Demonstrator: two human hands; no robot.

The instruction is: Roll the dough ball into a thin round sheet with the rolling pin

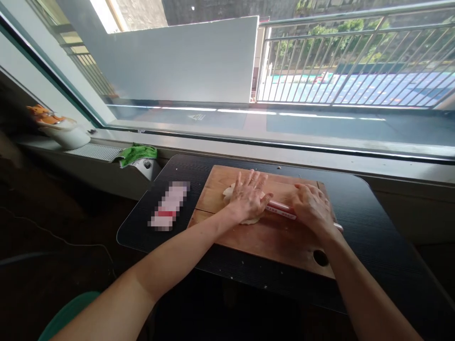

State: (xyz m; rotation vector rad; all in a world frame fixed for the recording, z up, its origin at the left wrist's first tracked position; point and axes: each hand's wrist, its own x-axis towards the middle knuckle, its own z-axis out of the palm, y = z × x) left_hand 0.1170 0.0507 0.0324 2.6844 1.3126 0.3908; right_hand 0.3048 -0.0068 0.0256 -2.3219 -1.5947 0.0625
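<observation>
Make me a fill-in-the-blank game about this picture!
1. The cutting board lies on a ____ table.
2. Dough shows under the person's ____ hand.
3. The cloth near the window is coloured ____.
4. The board's round hole is in its near ____ corner.

Missing words: black; left; green; right.

Board [256, 244] on table [359, 203], lower centre of the frame
Dough [228, 191] lies on the board's left half, rolling pin [280, 211] toward its right; cloth [139, 153] left of centre, railing [350, 61] upper right.
</observation>
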